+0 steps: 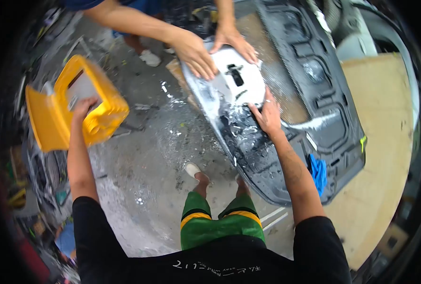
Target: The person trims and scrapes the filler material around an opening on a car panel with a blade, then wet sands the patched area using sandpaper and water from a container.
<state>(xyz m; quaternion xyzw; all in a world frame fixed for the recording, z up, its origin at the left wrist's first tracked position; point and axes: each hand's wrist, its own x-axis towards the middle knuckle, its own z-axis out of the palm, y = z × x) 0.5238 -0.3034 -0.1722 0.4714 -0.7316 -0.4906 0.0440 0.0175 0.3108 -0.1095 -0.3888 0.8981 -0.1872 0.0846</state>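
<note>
My left hand is at the cut-out opening of a yellow plastic jerrycan, its fingers curled. A small grey piece shows beside these fingers, but I cannot make out what they grip. Off to the right, my right hand lies with fingers spread on a wet black moulded vehicle panel. Its fingertips reach the edge of a white area with a dark hole in it. Another person's two hands press flat on the far side of that white area.
A blue cloth or glove hangs on the panel's near right part. The panel lies over a wooden board. Below is a wet concrete floor with scattered scraps. The other person's shoe is at the back.
</note>
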